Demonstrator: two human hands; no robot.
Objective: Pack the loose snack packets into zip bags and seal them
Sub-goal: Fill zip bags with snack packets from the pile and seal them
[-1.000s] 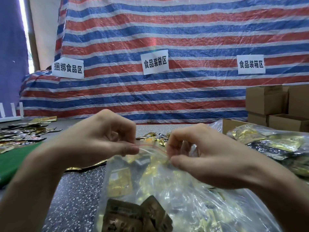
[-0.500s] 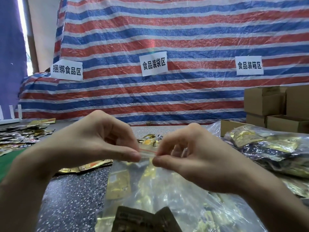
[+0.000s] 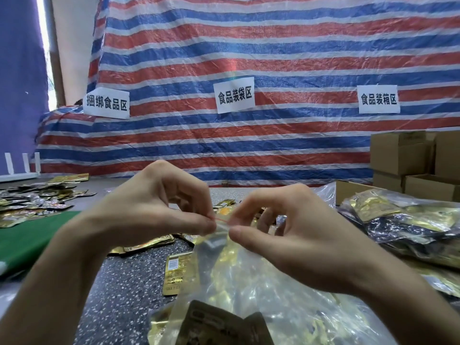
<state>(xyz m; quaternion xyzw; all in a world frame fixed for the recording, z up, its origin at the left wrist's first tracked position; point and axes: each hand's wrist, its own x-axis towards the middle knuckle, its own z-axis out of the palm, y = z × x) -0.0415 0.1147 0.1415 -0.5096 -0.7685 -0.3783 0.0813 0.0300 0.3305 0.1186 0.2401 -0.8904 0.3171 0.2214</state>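
left hand [image 3: 149, 215]: fingers pinching zip bag [image 3: 249, 282] top strip
right hand [image 3: 286, 235]: pinching the strip too, just beside left hand

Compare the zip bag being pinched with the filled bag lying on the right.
The zip bag is held up by the left hand and right hand at its red strip; the filled bag lies untouched on the table. Both are clear plastic holding gold packets.
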